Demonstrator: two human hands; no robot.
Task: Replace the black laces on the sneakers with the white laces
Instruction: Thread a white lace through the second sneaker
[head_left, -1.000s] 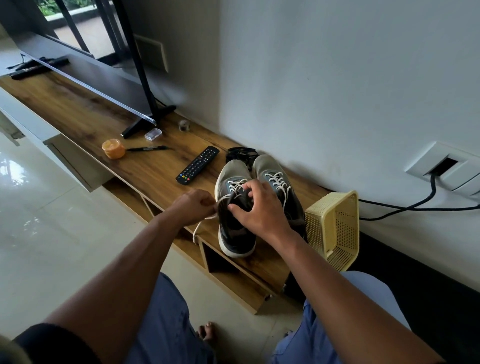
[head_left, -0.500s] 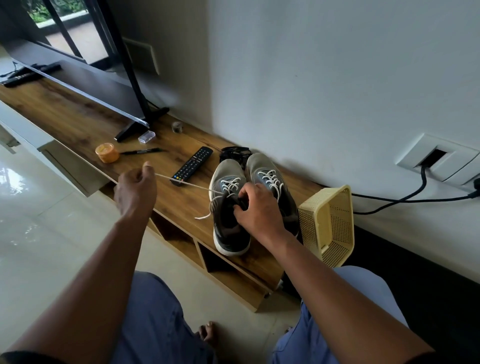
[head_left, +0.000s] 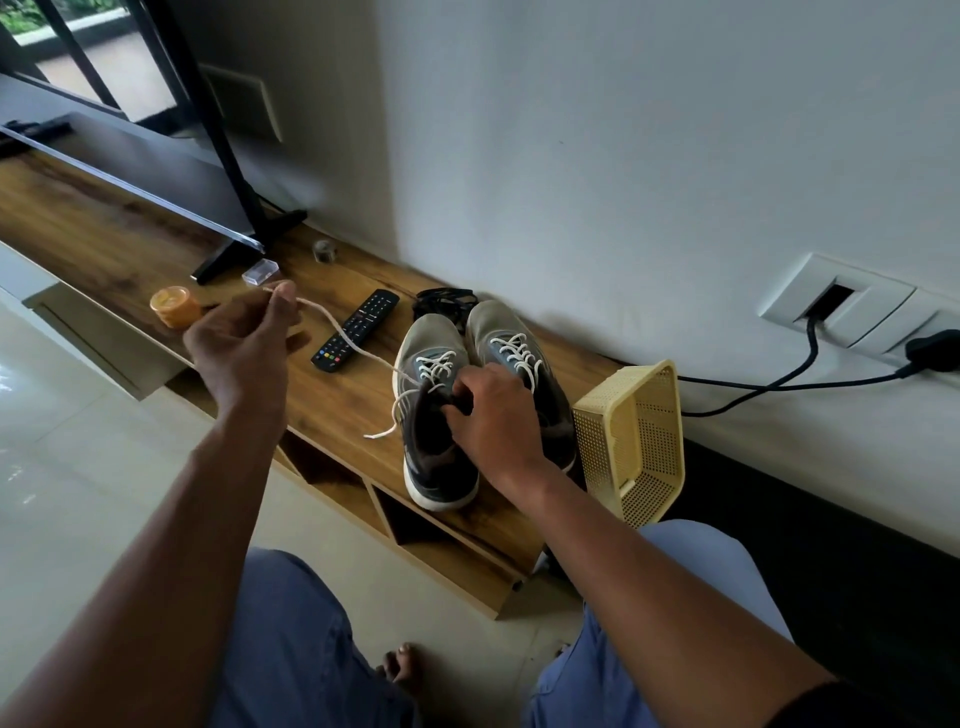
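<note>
White lace (head_left: 358, 349) is pinched taut in left hand (head_left: 241, 348) above counter (head_left: 332, 410) | right hand (head_left: 493, 415) is curled on left sneaker (head_left: 434, 415) tongue | right sneaker (head_left: 511, 353) is laced white alongside.

The left hand (head_left: 244, 353) is raised, arm stretched forward, its thumb and curled fingers pinching one end of a white cord lace (head_left: 343, 332) that runs taut away from the grip towards the right hand (head_left: 493, 415). That hand is lower, wrist bent down, fingers curled in a grip at the lace's other end, fingertips hidden.
</note>
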